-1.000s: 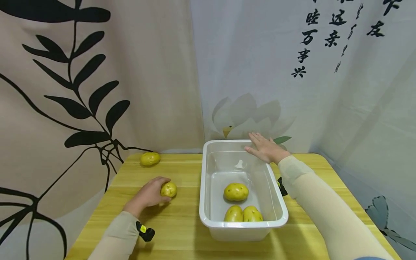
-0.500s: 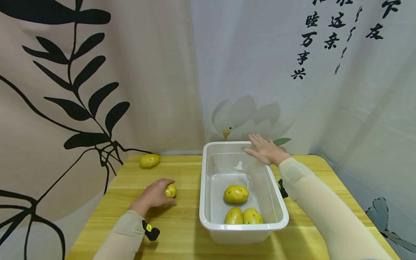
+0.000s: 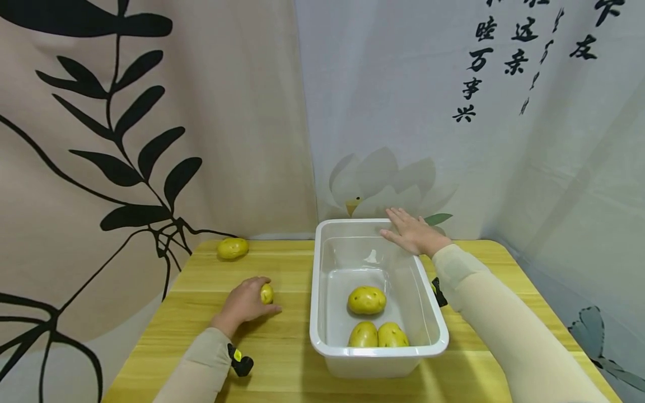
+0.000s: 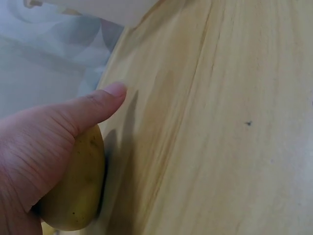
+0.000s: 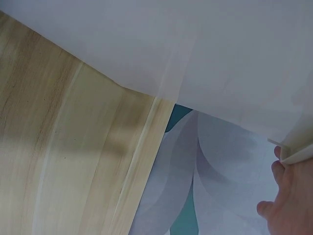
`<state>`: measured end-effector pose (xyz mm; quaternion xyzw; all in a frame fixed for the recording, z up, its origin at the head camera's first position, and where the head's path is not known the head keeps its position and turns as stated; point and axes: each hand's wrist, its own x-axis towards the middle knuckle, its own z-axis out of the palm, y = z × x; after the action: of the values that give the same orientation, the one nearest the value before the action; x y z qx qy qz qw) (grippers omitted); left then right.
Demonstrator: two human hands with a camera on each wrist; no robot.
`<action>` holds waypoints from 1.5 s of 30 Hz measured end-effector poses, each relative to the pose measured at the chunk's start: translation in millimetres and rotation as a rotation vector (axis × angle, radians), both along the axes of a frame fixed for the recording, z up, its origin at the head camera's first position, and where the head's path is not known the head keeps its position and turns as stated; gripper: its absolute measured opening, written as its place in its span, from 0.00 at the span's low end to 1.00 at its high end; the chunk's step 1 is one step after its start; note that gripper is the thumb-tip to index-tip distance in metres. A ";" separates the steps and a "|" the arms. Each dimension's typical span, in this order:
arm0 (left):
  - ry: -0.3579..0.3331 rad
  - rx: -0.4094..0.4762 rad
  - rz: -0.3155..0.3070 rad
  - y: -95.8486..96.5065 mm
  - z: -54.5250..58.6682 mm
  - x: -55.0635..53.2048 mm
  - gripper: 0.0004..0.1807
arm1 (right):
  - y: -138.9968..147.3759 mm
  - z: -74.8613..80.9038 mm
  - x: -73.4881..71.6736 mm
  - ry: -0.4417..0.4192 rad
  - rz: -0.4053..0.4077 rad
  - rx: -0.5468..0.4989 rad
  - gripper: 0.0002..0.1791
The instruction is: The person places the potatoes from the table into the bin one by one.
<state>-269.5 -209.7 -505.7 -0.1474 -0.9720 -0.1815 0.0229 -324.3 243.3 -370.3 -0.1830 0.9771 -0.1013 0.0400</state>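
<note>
A yellow potato (image 3: pixel 267 294) lies on the table, partly hidden by my left hand (image 3: pixel 244 305), which is cupped beside it. In the left wrist view, the left thumb (image 4: pixel 95 105) is stretched out past the potato (image 4: pixel 80 183), and the potato sits against the palm. The far fingers are hidden there. My right hand (image 3: pixel 414 232) rests with fairly straight fingers on the far right rim of a white plastic tub (image 3: pixel 318 280). Inside the tub are three potatoes: one in the middle (image 3: pixel 367 300) and two near its front wall.
Another potato (image 3: pixel 233 248) lies at the table's back left corner. The wooden table (image 3: pixel 282 358) reaches back to a printed curtain (image 3: pixel 242 112). A black wrist camera (image 3: pixel 242 364) sits on the left wrist.
My left hand has slid right, covering more of the potato, and its thumb now reaches past it. The potato has shifted slightly right at most. The right hand and tub stay put.
</note>
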 end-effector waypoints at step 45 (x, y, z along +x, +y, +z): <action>0.156 0.245 -0.104 21.2 71.3 16.9 0.32 | -0.4 3.5 0.0 -0.008 0.000 0.010 0.44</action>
<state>-252.5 -188.5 -434.4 -0.2075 -0.9289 -0.2874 0.1066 -324.3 242.9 -366.8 -0.1825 0.9773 -0.0974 0.0449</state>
